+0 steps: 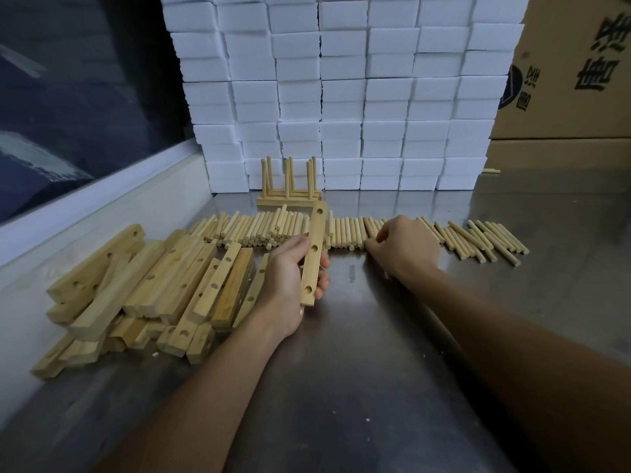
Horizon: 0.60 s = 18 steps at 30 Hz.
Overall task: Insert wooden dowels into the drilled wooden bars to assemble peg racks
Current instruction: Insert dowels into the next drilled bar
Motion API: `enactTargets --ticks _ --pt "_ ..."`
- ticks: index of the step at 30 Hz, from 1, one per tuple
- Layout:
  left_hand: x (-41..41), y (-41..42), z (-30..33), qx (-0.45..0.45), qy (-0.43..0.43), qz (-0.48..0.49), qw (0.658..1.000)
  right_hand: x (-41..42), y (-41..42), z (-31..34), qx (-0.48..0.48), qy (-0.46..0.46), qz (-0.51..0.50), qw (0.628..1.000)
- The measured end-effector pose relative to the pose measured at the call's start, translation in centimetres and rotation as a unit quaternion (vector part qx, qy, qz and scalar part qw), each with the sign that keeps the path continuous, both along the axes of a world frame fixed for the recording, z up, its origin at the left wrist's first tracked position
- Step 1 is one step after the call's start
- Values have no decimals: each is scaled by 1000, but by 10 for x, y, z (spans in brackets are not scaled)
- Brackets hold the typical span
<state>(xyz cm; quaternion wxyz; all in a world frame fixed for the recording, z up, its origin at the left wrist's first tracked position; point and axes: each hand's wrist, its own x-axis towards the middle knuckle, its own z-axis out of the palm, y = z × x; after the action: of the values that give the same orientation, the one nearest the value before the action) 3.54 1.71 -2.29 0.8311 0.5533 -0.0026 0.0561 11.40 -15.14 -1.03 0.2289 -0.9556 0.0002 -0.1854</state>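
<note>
- Left hand (293, 278), centre of frame: fingers and thumb curled round a wooden bar (314, 254), held raised off the metal table (375, 353) and tilted slightly right at the top. 3 drilled holes face the camera, all without pegs.
- Right hand (404, 249), right of centre: knuckles up, fingertips curled down into the row of dowels (348, 232); cannot tell whether a dowel is pinched.
- Dowels lie side by side in a long band across the middle of the frame, loosest at the right end.
- Pile of drilled bars (153, 285), left of centre, heaped at mixed angles.
- Finished racks (290, 194) with upright pegs, upper centre, against the stacked white foam blocks (341, 97).
- Cardboard box (566, 80), upper right.
</note>
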Motion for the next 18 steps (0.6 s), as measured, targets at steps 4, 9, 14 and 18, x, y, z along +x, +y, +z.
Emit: enactTargets --ticks 4,9,14,18 --pt "-1 0 0 3 -4 -1 1000 -4 3 2 5 -3 -10 1000" --pt "-1 0 1 4 -1 -2 1000 -11 -4 5 95 -70 -14 993" --pt "0 0 0 7 -3 -4 1000 -26 -17 6 246 -111 36 962" --pt "-1 -1 1 10 -3 -3 1000 -39 -20 4 442 -65 83 891"
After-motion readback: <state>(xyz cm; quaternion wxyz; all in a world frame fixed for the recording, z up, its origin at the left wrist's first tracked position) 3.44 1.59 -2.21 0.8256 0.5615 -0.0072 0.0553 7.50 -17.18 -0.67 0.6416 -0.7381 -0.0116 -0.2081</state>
